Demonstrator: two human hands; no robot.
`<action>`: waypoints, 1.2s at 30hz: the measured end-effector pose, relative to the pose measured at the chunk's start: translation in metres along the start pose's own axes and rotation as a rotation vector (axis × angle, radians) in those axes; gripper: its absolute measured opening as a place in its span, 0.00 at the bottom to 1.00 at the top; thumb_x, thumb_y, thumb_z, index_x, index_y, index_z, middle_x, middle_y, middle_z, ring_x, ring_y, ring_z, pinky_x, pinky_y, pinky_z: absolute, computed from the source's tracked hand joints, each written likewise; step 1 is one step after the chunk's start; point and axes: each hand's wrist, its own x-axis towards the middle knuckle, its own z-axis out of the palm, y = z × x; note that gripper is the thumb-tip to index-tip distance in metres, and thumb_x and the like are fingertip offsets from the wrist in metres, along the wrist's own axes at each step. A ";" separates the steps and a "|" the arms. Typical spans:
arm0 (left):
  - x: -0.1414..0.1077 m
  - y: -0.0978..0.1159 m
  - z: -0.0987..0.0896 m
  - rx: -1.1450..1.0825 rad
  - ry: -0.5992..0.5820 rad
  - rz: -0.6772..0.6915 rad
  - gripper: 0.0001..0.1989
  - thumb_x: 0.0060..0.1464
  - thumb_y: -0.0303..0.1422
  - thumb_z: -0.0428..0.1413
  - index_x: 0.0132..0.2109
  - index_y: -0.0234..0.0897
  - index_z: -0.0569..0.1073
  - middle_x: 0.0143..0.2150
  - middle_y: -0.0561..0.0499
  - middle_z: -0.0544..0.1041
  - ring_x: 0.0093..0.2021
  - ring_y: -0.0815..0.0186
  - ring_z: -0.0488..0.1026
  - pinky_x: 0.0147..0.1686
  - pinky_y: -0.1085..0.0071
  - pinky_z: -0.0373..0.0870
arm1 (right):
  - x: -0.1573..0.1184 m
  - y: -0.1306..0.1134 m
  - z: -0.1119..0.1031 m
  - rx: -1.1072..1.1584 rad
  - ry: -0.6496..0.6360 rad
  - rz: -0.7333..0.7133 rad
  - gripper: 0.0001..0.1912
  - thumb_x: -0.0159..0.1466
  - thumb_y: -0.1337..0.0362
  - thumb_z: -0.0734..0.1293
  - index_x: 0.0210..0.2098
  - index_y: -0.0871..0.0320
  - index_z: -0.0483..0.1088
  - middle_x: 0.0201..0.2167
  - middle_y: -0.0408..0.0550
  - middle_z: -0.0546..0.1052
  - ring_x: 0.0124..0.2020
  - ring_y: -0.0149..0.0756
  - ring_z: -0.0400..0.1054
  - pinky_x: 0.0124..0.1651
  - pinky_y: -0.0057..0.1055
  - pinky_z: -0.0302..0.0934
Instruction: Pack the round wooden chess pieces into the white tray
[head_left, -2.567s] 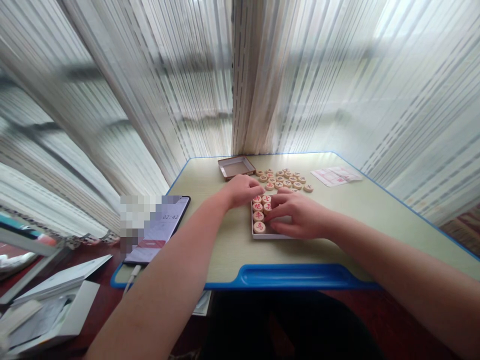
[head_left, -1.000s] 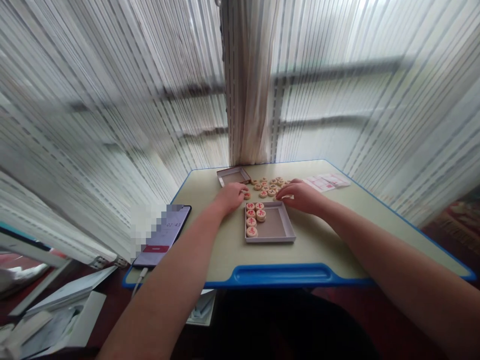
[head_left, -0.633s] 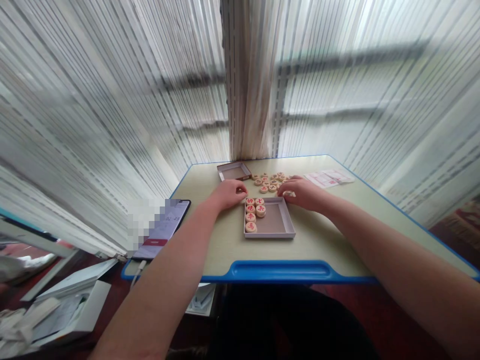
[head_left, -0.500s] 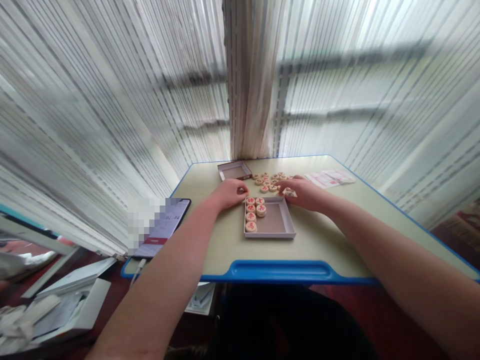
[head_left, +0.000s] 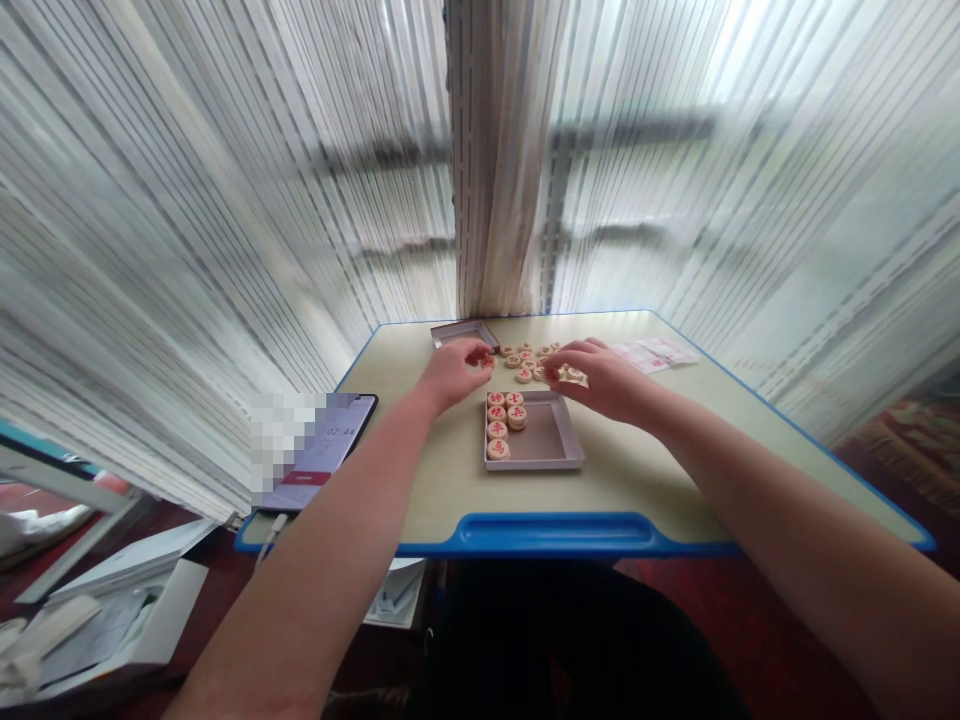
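Observation:
My left hand (head_left: 454, 372) is closed in a pinch, thumb and forefinger around a round wooden Chinese chess piece (head_left: 487, 361) with a red character. It is raised beside the brown box lid. My right hand (head_left: 592, 370) arches over the right side of the loose pieces, its thumb and curved fingers apart; what lies right at the fingertips is partly hidden. A wooden piece (head_left: 576, 374) shows beneath its palm. Between my forearms, the shallow open box (head_left: 544, 440) has red-marked pieces (head_left: 497, 429) along its left side and top left.
Several loose pieces (head_left: 525, 364) are scattered beyond the box. The lid (head_left: 463, 334) sits at the back left. A printed paper (head_left: 656, 354) is on the right. A phone (head_left: 330, 450) with a cable (head_left: 271, 538) is at the left edge. The tabletop (head_left: 630, 475) has a blue rim.
My left hand has moved up and away from the box toward the lid, with its piece. My right hand has shifted left over the loose pieces. The view has shifted slightly.

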 end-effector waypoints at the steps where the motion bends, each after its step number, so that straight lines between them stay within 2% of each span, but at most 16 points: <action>1: -0.001 0.002 0.000 -0.046 -0.003 -0.012 0.16 0.45 0.32 0.57 0.43 0.30 0.74 0.39 0.46 0.77 0.35 0.68 0.72 0.37 0.72 0.70 | -0.001 -0.007 -0.004 0.035 -0.029 -0.054 0.10 0.60 0.62 0.63 0.39 0.56 0.73 0.39 0.52 0.75 0.41 0.41 0.65 0.47 0.39 0.60; 4: -0.003 0.007 0.000 -0.168 -0.063 -0.071 0.15 0.44 0.32 0.58 0.41 0.30 0.75 0.38 0.46 0.77 0.33 0.70 0.71 0.35 0.73 0.70 | -0.004 -0.026 -0.013 0.077 -0.130 -0.131 0.07 0.57 0.62 0.65 0.35 0.56 0.73 0.34 0.49 0.75 0.38 0.38 0.67 0.45 0.36 0.61; 7: -0.003 0.009 0.000 -0.271 -0.174 -0.163 0.14 0.45 0.34 0.58 0.39 0.31 0.76 0.33 0.48 0.77 0.31 0.70 0.71 0.32 0.74 0.70 | -0.007 -0.033 -0.015 0.058 -0.280 -0.072 0.06 0.54 0.63 0.67 0.31 0.55 0.73 0.31 0.47 0.76 0.32 0.35 0.67 0.38 0.32 0.61; 9: -0.003 0.010 0.000 -0.288 -0.219 -0.274 0.13 0.46 0.38 0.58 0.36 0.31 0.75 0.29 0.48 0.76 0.28 0.69 0.72 0.28 0.74 0.71 | -0.008 -0.033 -0.013 0.035 -0.363 -0.003 0.05 0.53 0.62 0.67 0.29 0.55 0.73 0.29 0.46 0.76 0.29 0.34 0.67 0.33 0.30 0.61; 12: -0.001 0.009 0.001 -0.252 -0.190 -0.468 0.14 0.47 0.40 0.57 0.31 0.31 0.72 0.24 0.47 0.74 0.25 0.66 0.73 0.22 0.72 0.70 | -0.007 -0.028 -0.008 -0.009 -0.375 0.057 0.05 0.52 0.62 0.67 0.28 0.55 0.73 0.28 0.46 0.76 0.27 0.33 0.67 0.30 0.29 0.59; 14: 0.000 0.010 0.001 -0.295 -0.189 -0.571 0.13 0.48 0.39 0.57 0.29 0.31 0.69 0.25 0.46 0.74 0.24 0.66 0.73 0.22 0.72 0.71 | -0.005 -0.025 -0.004 -0.034 -0.355 0.071 0.06 0.52 0.62 0.67 0.28 0.56 0.73 0.28 0.46 0.76 0.27 0.33 0.66 0.30 0.28 0.59; 18: 0.000 0.015 -0.004 -0.426 -0.201 -0.676 0.10 0.51 0.35 0.55 0.30 0.30 0.69 0.28 0.45 0.75 0.23 0.68 0.73 0.25 0.72 0.74 | -0.004 -0.022 0.000 -0.036 -0.341 0.115 0.08 0.53 0.61 0.66 0.30 0.56 0.74 0.29 0.47 0.76 0.28 0.34 0.67 0.31 0.29 0.59; 22: 0.000 0.017 -0.005 -0.510 -0.173 -0.669 0.08 0.52 0.33 0.54 0.32 0.30 0.69 0.29 0.45 0.76 0.25 0.69 0.74 0.29 0.73 0.75 | -0.002 -0.021 0.005 0.018 -0.337 0.165 0.08 0.54 0.61 0.66 0.33 0.56 0.73 0.31 0.46 0.76 0.30 0.35 0.67 0.32 0.29 0.60; 25: 0.000 0.017 -0.004 -0.520 -0.138 -0.646 0.08 0.53 0.32 0.54 0.31 0.30 0.68 0.29 0.45 0.76 0.25 0.70 0.73 0.30 0.73 0.75 | -0.001 -0.016 0.010 0.049 -0.307 0.120 0.07 0.54 0.63 0.66 0.33 0.55 0.73 0.32 0.46 0.76 0.34 0.36 0.67 0.38 0.31 0.61; 28: 0.002 0.018 -0.004 -0.471 -0.102 -0.601 0.08 0.52 0.33 0.54 0.32 0.30 0.69 0.32 0.44 0.77 0.25 0.70 0.73 0.26 0.72 0.73 | -0.001 -0.012 0.013 0.025 -0.234 0.076 0.09 0.53 0.65 0.66 0.34 0.55 0.74 0.34 0.48 0.75 0.39 0.39 0.66 0.45 0.36 0.60; 32: 0.002 0.021 -0.007 -0.418 -0.027 -0.443 0.08 0.51 0.33 0.53 0.34 0.31 0.70 0.33 0.44 0.77 0.25 0.70 0.72 0.19 0.77 0.67 | -0.002 -0.017 0.007 0.030 -0.167 -0.002 0.10 0.51 0.69 0.67 0.33 0.54 0.74 0.35 0.49 0.73 0.42 0.42 0.64 0.49 0.40 0.57; 36: 0.001 0.023 -0.006 -0.460 -0.021 -0.283 0.08 0.49 0.32 0.54 0.36 0.31 0.71 0.31 0.47 0.76 0.22 0.72 0.71 0.16 0.80 0.63 | -0.002 -0.031 -0.001 0.120 -0.199 -0.112 0.08 0.51 0.70 0.67 0.32 0.56 0.74 0.33 0.48 0.74 0.38 0.38 0.64 0.46 0.37 0.58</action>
